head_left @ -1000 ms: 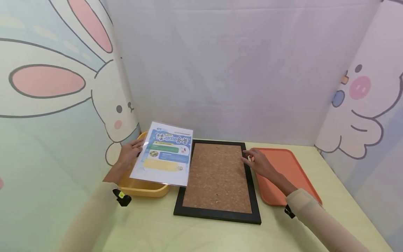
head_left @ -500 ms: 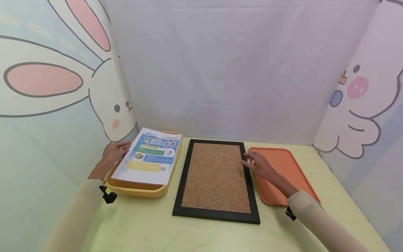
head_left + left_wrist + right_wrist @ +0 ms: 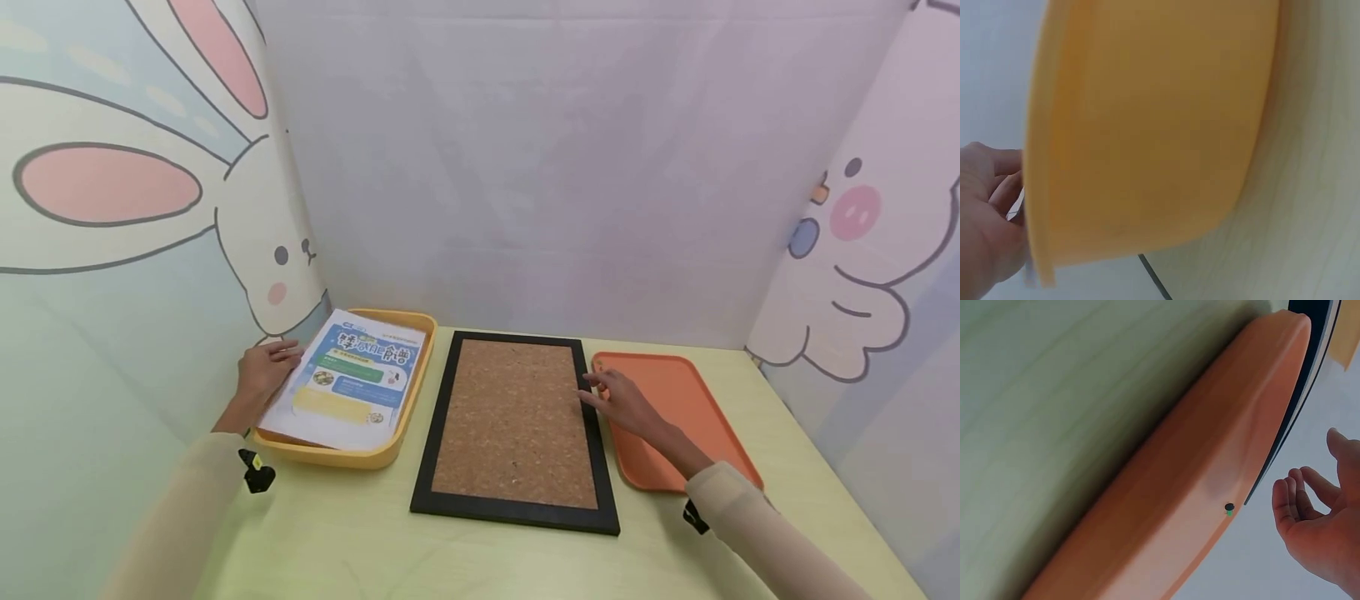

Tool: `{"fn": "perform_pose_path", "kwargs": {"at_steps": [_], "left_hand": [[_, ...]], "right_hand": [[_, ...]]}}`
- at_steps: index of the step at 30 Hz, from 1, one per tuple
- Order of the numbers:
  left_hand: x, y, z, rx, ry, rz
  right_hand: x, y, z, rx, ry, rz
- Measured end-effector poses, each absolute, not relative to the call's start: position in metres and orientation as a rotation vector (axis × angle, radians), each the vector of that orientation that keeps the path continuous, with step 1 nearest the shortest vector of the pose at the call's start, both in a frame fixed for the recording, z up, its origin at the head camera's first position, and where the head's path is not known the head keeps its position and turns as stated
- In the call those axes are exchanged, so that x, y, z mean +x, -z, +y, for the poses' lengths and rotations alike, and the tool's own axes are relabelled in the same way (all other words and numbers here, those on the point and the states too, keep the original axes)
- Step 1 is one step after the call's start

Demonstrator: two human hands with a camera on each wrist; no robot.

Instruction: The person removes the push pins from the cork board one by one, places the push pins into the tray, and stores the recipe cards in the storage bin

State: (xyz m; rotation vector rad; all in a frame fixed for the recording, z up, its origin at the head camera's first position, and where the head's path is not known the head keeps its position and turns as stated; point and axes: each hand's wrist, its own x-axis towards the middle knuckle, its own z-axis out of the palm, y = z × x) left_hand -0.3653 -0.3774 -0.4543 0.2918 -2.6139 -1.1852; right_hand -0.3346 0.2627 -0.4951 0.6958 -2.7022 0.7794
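Note:
A printed poster (image 3: pixel 352 379) in a clear glossy sleeve lies tilted over the yellow basin (image 3: pixel 401 433), inside its rim. My left hand (image 3: pixel 262 367) pinches the poster's left edge. In the left wrist view, that hand (image 3: pixel 991 212) is at the rim of the basin (image 3: pixel 1147 137), which hides part of its grip. My right hand (image 3: pixel 621 403) hangs with loosely bent fingers and holds nothing, above the gap between the black-framed corkboard (image 3: pixel 517 425) and the orange tray (image 3: pixel 667 400). In the right wrist view, the same hand (image 3: pixel 1322 519) is apart from the tray (image 3: pixel 1166 481).
A small dark and green piece (image 3: pixel 1229 507) is on the inside of the tray near its rim. The corkboard lies flat on the pale table (image 3: pixel 480 567) between basin and tray. Curtains with cartoon animals (image 3: pixel 525 167) close off the back and sides.
My left hand has carried the poster leftward and down, from overlapping the corkboard's left side into the basin. The right hand has barely moved.

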Motion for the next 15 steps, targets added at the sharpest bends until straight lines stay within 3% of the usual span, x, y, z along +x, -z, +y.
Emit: {"fn": "perform_pose_path", "kwargs": {"at_steps": [15], "left_hand": [[-0.3617,0.4580,-0.3704,0.159,0.946,-2.587]], "right_hand": [[-0.3258,0.4945,0.2665,0.682,-0.768,-2.704]]}}
